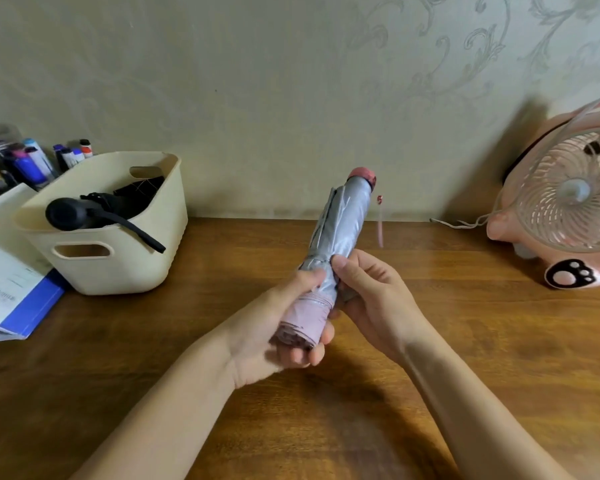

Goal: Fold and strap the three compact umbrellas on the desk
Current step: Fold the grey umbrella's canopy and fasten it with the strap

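Head: umbrella (340, 230) gripped by left hand (274, 327), pinched by right hand (371, 299) (strap (380, 226) dangling), liable to unfurl on slackening.

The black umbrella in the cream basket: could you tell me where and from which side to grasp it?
Probably its rounded black handle, taken from above at the basket's left end: it pokes over the rim there, while the canopy lies down inside.

Umbrella (342, 230) over desk (465, 341) centre; basket (118, 271) w/ 2nd umbrella (70, 213) left, fan (568, 195) right, wall (257, 81) behind.
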